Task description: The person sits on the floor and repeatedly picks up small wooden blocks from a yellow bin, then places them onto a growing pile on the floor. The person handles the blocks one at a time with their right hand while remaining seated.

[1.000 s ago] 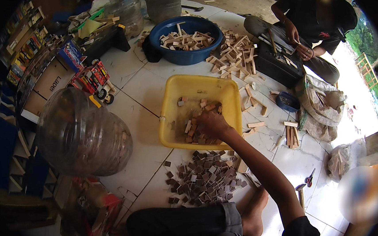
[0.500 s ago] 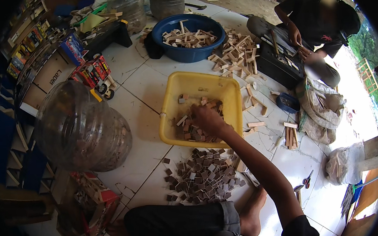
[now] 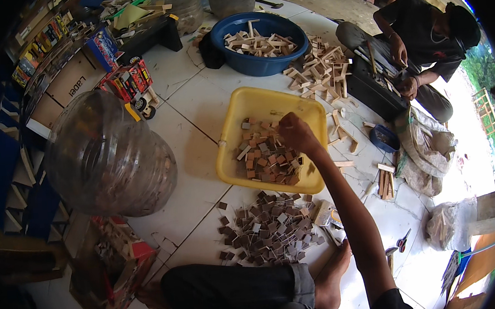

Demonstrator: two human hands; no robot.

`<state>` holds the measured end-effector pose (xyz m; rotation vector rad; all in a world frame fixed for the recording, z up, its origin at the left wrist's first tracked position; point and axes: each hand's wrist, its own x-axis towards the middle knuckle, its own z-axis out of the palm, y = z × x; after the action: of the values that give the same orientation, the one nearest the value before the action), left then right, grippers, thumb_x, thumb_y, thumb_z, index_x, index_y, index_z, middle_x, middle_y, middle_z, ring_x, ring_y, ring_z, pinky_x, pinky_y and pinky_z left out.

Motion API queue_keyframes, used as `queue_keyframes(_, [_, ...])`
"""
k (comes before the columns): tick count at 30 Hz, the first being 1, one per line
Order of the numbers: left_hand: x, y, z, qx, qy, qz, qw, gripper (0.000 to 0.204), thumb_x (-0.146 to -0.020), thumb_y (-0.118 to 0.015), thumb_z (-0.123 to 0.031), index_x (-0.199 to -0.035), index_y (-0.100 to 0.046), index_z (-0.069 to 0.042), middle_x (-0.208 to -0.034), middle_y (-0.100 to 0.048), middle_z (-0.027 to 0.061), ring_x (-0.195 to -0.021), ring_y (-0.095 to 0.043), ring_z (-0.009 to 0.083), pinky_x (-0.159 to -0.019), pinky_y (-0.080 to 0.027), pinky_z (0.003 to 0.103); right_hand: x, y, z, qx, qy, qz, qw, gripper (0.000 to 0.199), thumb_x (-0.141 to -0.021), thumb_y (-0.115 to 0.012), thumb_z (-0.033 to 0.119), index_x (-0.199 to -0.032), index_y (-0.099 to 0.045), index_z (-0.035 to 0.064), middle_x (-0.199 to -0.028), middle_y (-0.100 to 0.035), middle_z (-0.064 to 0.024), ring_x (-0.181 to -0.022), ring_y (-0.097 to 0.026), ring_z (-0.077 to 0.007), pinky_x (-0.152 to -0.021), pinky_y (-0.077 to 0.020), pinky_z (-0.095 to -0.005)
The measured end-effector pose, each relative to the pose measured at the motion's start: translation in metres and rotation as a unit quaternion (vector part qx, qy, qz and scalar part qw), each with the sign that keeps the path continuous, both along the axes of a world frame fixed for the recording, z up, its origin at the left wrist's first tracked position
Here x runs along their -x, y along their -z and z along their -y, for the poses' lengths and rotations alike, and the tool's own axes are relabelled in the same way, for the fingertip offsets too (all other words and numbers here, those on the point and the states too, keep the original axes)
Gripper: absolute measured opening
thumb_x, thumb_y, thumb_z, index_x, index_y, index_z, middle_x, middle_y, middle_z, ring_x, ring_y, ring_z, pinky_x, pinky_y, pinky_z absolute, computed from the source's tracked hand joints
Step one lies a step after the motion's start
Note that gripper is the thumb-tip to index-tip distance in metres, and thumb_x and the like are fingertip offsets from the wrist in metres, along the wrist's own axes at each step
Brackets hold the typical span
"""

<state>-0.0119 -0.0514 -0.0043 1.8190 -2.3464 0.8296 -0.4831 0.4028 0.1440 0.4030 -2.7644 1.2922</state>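
My right hand (image 3: pixel 296 133) is raised over the right part of a yellow plastic tub (image 3: pixel 223 167). Its fingers are curled closed; whatever they hold, if anything, is hidden. Below it in the tub lie many small square wooden pieces (image 3: pixel 271 159), brown, tan and grey. In front of the tub, close to my legs, a loose heap of dark brown square pieces with thin pale sticks (image 3: pixel 271 228) covers the tiles. My left hand cannot be made out; only a dim bit of arm shows at the lower edge.
A large clear plastic container (image 3: pixel 108 157) stands left, near a red toy truck (image 3: pixel 128 85). Behind the tub are a blue basin (image 3: pixel 234 62) of wood pieces and a wood pile (image 3: pixel 322 70). A co-worker (image 3: pixel 424 42) sits far right. Scissors (image 3: pixel 404 241) lie at right.
My right hand has lifted from among the pieces in the tub and moved right, its fingers now curled. The view has shifted slightly. The co-worker's hands have moved a little.
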Motion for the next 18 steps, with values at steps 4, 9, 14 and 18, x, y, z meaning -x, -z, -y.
queue_keyframes(4, [0.003,-0.002,-0.003,-0.014,0.001,-0.021,1.000,0.046,-0.101,-0.046,-0.039,-0.135,-0.047,-0.008,-0.139,-0.052,0.0115,-0.134,-0.050,0.0260,-0.098,-0.047,0.043,-0.006,-0.028,-0.008,0.295,0.028,0.215,0.931,0.034,-0.094,-0.068,0.018,-0.119,-0.056,-0.0015,-0.118,-0.069,-0.0147,-0.105,-0.069,-0.0229,-0.085,-0.0559,-0.0339])
queue_keyframes(9, [0.006,-0.007,-0.005,-0.027,0.000,-0.046,0.999,0.046,-0.100,-0.048,-0.038,-0.136,-0.046,-0.008,-0.139,-0.051,0.0121,-0.135,-0.049,0.0267,-0.100,-0.046,0.044,-0.010,-0.029,-0.014,0.440,-0.005,0.327,0.836,0.025,-0.097,-0.063,0.020,-0.109,-0.059,-0.0018,-0.101,-0.069,-0.0114,-0.092,-0.067,-0.0182,-0.079,-0.0548,-0.0328])
queue_keyframes(14, [0.013,-0.019,-0.012,-0.011,0.018,-0.068,0.997,0.047,-0.100,-0.049,-0.037,-0.136,-0.045,-0.007,-0.139,-0.050,0.0127,-0.137,-0.047,0.0275,-0.102,-0.045,0.045,-0.009,-0.012,-0.010,0.253,0.013,0.292,0.922,0.017,-0.094,-0.066,0.017,-0.099,-0.063,0.0016,-0.089,-0.067,-0.0082,-0.085,-0.066,-0.0194,-0.073,-0.0548,-0.0377])
queue_keyframes(18, [0.020,-0.029,-0.016,-0.044,0.005,-0.086,0.995,0.048,-0.099,-0.050,-0.036,-0.137,-0.045,-0.007,-0.139,-0.050,0.0132,-0.138,-0.046,0.0280,-0.104,-0.044,0.046,-0.020,0.011,0.007,-0.084,-0.039,-0.007,0.996,0.018,-0.089,-0.070,0.015,-0.103,-0.066,0.0061,-0.088,-0.069,-0.0155,-0.083,-0.069,-0.0330,-0.074,-0.0561,-0.0470])
